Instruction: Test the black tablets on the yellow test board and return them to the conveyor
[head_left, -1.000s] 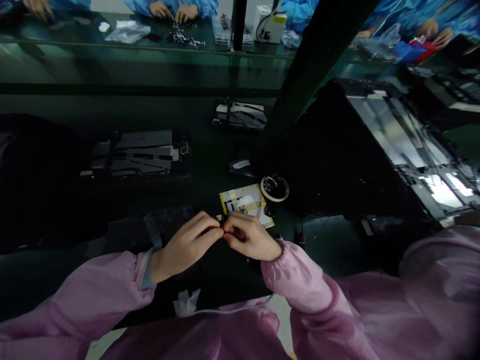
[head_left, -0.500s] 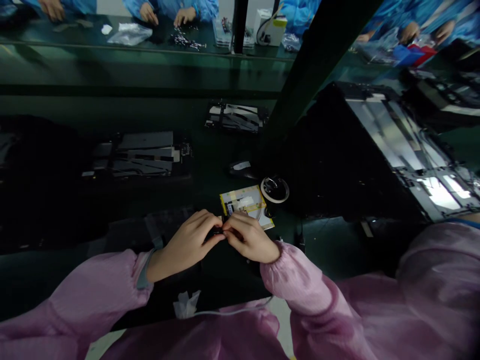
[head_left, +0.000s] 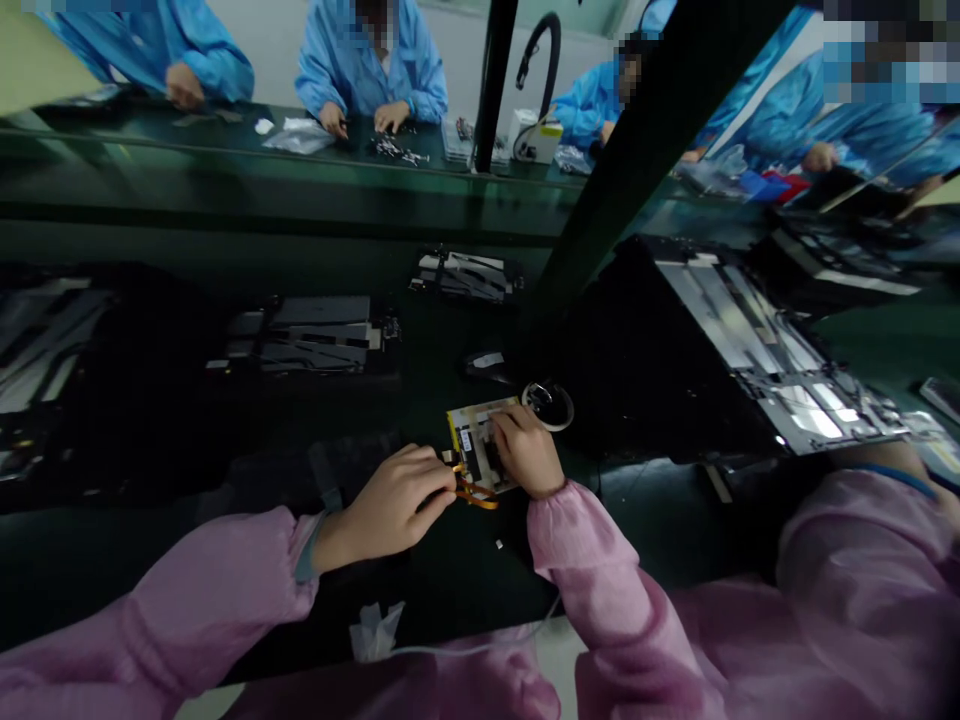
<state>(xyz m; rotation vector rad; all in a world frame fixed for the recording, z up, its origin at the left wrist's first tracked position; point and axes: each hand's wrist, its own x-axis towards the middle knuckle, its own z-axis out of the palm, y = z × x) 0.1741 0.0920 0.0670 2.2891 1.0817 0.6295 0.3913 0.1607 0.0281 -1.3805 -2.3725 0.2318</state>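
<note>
Orange ribbon cable (head_left: 487,504) is looping from the left hand's (head_left: 390,505) pinch, inward from the table's (head_left: 645,530) near edge, seemingly being steadied while the right hand (head_left: 531,455) is covering the yellow-edged panel (head_left: 474,425); whether that hand is grasping anything, I cannot tell.
</note>
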